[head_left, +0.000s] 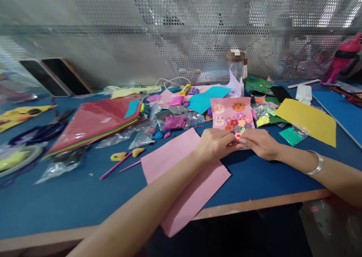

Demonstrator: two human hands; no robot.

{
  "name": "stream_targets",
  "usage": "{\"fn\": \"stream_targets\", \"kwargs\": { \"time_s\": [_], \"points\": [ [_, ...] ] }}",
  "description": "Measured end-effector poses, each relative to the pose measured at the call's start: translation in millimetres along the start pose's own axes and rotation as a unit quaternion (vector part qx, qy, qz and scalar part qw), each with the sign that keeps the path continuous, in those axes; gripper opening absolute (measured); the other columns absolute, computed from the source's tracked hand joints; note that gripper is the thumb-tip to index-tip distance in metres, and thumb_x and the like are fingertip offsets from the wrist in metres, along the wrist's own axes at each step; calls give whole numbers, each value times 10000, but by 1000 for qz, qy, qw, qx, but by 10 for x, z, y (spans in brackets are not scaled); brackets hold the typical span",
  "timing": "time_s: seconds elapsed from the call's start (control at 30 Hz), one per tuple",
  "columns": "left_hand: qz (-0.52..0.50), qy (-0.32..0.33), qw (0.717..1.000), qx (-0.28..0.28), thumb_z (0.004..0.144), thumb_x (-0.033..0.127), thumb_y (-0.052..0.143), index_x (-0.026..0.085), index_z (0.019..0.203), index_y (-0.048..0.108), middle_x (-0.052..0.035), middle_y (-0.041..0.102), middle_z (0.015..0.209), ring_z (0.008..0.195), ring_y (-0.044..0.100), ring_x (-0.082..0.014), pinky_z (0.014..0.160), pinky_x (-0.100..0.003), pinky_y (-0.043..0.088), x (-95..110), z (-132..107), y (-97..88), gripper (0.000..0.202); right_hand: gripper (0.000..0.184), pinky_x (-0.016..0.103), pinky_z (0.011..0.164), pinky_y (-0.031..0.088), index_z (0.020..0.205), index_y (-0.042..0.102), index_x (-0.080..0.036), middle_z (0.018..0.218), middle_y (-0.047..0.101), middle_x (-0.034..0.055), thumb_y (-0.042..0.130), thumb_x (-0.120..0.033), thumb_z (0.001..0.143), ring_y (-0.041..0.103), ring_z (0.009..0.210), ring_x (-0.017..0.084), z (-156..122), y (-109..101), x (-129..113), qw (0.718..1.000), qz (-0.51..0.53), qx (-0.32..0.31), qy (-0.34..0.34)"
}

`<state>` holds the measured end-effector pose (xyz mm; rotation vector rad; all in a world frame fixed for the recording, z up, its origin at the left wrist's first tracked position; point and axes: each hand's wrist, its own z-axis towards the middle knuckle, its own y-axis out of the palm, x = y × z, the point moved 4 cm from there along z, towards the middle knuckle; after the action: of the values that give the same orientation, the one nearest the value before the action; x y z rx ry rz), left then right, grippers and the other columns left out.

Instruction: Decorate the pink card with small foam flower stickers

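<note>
A pink card decorated with small animal faces and a cluster of colourful flowers lies in front of me. At its lower edge my left hand and my right hand meet, fingertips together and closed on the card's bottom part. A red-pink flower sits right beside the fingertips. My fingers cover the card's lower edge, so any small piece between them is hidden. Under my left forearm is a plain pink sheet, its near corner hanging over the table edge.
Red folders or sheets are stacked at left, near dark scissors. Clay packets and a blue sheet lie behind. A yellow sheet and green packet are at right. A lidded cup stands by the perforated metal panel.
</note>
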<state>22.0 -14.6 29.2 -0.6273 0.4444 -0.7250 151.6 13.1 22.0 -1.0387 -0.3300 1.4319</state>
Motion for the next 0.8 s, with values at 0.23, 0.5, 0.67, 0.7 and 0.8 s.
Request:
{"fn": "stream_targets", "kwargs": {
  "time_s": [0.23,0.5,0.67,0.7,0.8],
  "points": [
    [31,16,999,-15,868,256,389,148,591,459,31,488,460,375,417,-65,400,-201,269,93,57,4,306,319,197,511,307,621,390,-174,560,435,-17,297,-302,897,405,517,81,33,-24,55,998,14,13,60],
    [-21,-51,997,-48,852,172,321,151,664,449,8,492,509,401,409,-79,406,-195,287,65,49,16,228,340,203,490,317,629,395,-174,542,448,-20,319,-395,876,423,492,78,42,-28,134,981,90,64,160],
    [-14,-45,998,-28,862,178,285,158,660,411,9,466,501,387,394,-86,392,-207,256,34,51,-46,239,354,199,433,331,664,428,-167,532,440,-24,339,-457,847,425,443,76,-13,-88,343,941,169,128,264],
    [-11,-45,999,-25,866,181,286,159,653,408,12,466,497,383,394,-84,389,-206,251,25,49,-50,247,354,199,434,333,666,436,-165,538,446,-22,348,-459,842,427,446,76,-16,-100,353,939,166,133,269],
    [-6,-33,999,-29,881,206,299,148,697,453,8,512,524,400,434,-82,389,-196,256,7,38,-23,247,349,204,479,337,638,436,-164,531,450,-22,358,-431,849,429,476,79,8,-95,272,961,119,108,224]
  ]
}}
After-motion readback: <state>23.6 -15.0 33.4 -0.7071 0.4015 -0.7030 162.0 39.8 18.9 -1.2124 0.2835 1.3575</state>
